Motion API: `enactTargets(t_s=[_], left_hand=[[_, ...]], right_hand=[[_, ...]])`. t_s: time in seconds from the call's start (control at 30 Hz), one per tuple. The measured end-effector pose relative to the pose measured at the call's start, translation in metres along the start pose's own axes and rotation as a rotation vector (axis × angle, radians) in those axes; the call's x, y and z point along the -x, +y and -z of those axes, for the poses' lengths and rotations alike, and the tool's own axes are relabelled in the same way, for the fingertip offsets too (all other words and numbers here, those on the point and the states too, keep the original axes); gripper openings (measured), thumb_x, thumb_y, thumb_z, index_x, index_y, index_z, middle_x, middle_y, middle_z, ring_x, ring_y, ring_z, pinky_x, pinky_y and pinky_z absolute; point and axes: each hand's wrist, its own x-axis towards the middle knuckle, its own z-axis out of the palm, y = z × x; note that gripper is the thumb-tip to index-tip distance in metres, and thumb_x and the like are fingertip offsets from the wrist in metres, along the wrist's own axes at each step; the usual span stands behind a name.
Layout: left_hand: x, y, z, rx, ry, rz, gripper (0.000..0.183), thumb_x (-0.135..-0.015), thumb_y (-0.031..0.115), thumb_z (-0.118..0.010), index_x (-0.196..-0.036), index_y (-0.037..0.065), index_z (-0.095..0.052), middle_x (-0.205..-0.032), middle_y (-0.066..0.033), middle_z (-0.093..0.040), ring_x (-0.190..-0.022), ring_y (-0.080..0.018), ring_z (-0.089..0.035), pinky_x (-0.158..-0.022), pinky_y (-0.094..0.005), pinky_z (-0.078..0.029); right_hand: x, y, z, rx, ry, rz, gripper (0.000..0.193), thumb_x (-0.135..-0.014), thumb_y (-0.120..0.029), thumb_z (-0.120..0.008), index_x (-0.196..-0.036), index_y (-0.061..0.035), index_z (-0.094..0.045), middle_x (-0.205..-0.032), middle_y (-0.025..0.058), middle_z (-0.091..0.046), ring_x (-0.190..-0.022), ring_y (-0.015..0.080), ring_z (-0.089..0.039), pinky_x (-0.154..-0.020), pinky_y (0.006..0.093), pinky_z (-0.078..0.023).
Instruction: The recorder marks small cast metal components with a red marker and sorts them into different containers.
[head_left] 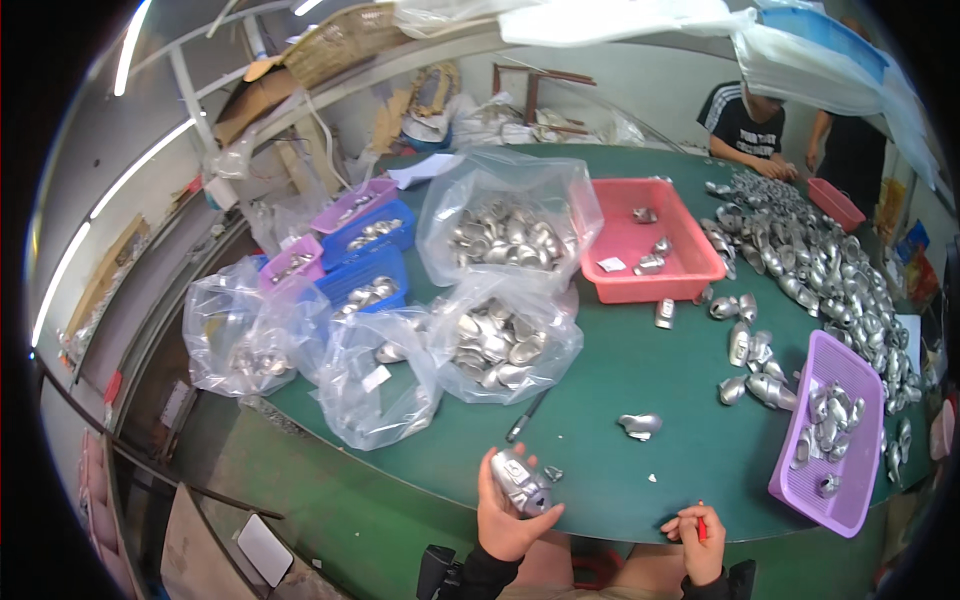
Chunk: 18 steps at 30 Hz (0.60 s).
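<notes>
My left hand (503, 530) is wrapped round a silvery hollow metal part (519, 482), raised at the table's near edge, with a pale marking on its upper side. Close to the same edge, farther right, my right hand (698, 545) is closed on a slim red tool (702, 527); most of it is hidden by the fingers, so its kind does not show. A small metal scrap (553, 473) lies just beyond the left hand. Another silvery part (640, 425) rests on the green table (600, 480) between and beyond the hands.
A dark pen-like stick (526, 416) lies near clear bags (505, 345) of metal parts. Blue bins (365, 283) stand at left, a red bin (655, 240) at the back, a purple basket (825, 430) at right. Beyond is a large heap of parts (830, 270); a person (745, 125) sits there.
</notes>
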Motion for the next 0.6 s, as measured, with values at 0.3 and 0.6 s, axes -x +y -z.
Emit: enactTargets(t_s=[0.3,0.6], left_hand=[[-0.004,0.030,0.023,-0.013,-0.077,0.033,0.087,-0.052,-0.005,-0.068,-0.117,0.002,-0.012,-0.112,-0.0192,-0.035,-0.104,-0.0240,-0.040,-0.082,-0.0326,-0.037],[-0.047,0.051,0.086,-0.037,-0.144,0.249,0.085,-0.051,-0.008,-0.068,-0.117,0.001,-0.014,-0.106,-0.0190,-0.042,-0.100,-0.0251,-0.045,-0.080,-0.0329,-0.040]], right_hand=[[-0.004,-0.007,0.005,0.101,-0.018,-0.014,0.012,-0.082,-0.008,-0.040,-0.089,-0.0016,-0.047,-0.068,0.0029,-0.052,-0.058,0.0068,-0.044,-0.054,0.0194,-0.038],[-0.021,-0.002,0.000,0.480,0.141,-0.107,0.013,-0.078,-0.005,-0.043,-0.089,-0.0015,-0.049,-0.056,0.0019,-0.050,-0.048,0.0086,-0.044,-0.046,0.0219,-0.037]])
